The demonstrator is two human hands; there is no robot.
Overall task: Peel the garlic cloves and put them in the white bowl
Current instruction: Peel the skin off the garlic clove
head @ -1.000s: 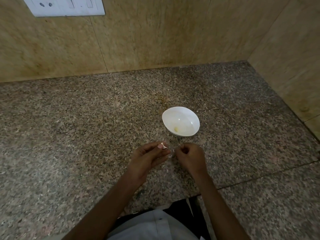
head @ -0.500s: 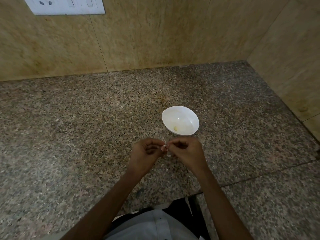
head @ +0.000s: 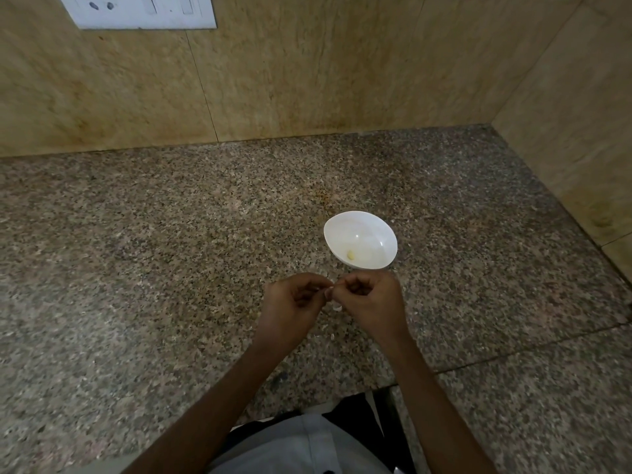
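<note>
A white bowl (head: 371, 227) stands on the granite counter with one peeled yellowish garlic clove (head: 351, 255) inside. Just in front of the bowl, my left hand (head: 290, 307) and my right hand (head: 367, 302) meet fingertip to fingertip. Between them they pinch a small garlic clove (head: 329, 291), which my fingers mostly hide; only a pale sliver shows. A white scrap of peel (head: 337, 307) shows just below my hands.
Speckled granite counter (head: 171, 268) runs to beige tiled walls at the back and right. A white switch plate (head: 143, 10) is on the back wall at top left. A few pale peel flakes (head: 331, 335) lie under my hands. The counter's front edge is near my body.
My hands were slightly apart one second ago, then came together over the clove. They have stayed joined since, shifting only slightly.
</note>
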